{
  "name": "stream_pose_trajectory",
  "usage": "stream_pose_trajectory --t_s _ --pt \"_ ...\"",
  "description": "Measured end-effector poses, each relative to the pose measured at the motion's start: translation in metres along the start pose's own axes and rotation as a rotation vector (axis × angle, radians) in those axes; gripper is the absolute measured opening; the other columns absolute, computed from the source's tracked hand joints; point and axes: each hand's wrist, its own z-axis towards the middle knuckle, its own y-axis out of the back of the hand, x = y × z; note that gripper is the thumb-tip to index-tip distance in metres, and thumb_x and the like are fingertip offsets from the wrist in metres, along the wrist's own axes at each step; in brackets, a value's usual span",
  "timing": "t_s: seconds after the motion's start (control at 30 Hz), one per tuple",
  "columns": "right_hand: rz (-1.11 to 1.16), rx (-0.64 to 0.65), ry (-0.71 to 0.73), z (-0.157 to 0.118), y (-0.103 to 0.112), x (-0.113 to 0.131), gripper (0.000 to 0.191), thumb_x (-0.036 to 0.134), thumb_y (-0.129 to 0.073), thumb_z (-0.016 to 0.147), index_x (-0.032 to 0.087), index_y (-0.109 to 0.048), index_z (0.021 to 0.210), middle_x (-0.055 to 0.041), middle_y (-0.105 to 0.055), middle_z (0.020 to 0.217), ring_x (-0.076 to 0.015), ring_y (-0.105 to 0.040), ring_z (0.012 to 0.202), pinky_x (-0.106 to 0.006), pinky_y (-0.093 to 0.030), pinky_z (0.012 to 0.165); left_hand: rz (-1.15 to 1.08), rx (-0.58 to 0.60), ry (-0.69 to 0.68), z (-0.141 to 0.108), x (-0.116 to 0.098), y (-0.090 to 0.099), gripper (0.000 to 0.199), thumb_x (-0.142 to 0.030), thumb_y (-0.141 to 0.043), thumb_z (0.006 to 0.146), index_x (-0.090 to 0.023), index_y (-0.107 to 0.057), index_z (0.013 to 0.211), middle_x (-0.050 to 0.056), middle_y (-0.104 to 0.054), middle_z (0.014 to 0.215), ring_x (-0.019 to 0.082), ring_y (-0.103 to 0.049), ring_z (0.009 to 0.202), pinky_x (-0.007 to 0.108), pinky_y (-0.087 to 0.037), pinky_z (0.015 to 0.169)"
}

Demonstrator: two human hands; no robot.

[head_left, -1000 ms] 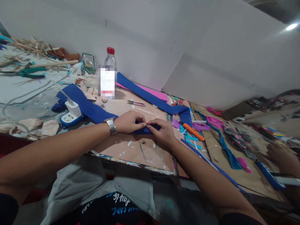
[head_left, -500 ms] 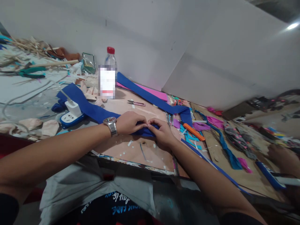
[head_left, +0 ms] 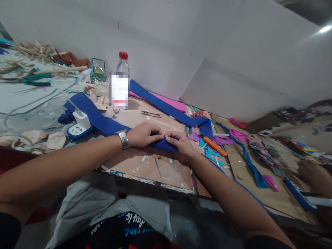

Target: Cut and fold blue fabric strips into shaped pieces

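Note:
A long blue fabric strip (head_left: 109,126) runs from beside the power strip to under my hands at the table's middle. My left hand (head_left: 145,134), with a steel watch at the wrist, pinches the strip between thumb and fingertips. Right beside it my right hand (head_left: 181,143) pinches the same fabric, the two sets of fingertips almost touching. Below the fingers a folded part of the strip bulges toward the table edge. Thread snips (head_left: 151,114) lie beyond my hands.
A red-capped bottle (head_left: 123,64) stands near the wall. Another blue strip (head_left: 166,107) lies over pink fabric. The power strip (head_left: 77,129) is on the left, an orange utility knife (head_left: 214,146) on the right. Another person's hand (head_left: 313,178) shows at far right.
Both hands still pinch the blue fabric. My right fingertips have shifted slightly right, and more of the folded fabric shows below the fingers.

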Motion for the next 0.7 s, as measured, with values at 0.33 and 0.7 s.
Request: stream_pose_trajectory --t_s 0.33,0.7 --pt "0.141 0.002 -0.130 0.009 0.008 -0.006 0.050 0.049 -0.101 0.051 0.018 -0.072 0.076 0.0024 -0.068 0.066 -0.0101 -0.055 0.054 -0.021 -0.043 0.051 -0.060 -0.011 0.029 0.000 0.006 0.002 0.035 -0.042 -0.056 0.098 -0.015 -0.076 0.093 0.003 -0.075 0.083 0.016 -0.061 0.074 0.028 -0.042 0.071" --pt "0.149 0.038 -0.109 0.011 0.011 -0.003 0.050 0.050 -0.100 0.053 0.018 -0.065 0.070 0.0053 -0.060 0.057 -0.0083 -0.049 0.048 -0.020 -0.036 0.045 -0.115 -0.011 0.049 0.001 0.006 0.003 0.033 -0.041 -0.055 0.097 -0.014 -0.075 0.094 0.004 -0.073 0.082 0.016 -0.060 0.074 0.028 -0.044 0.071"
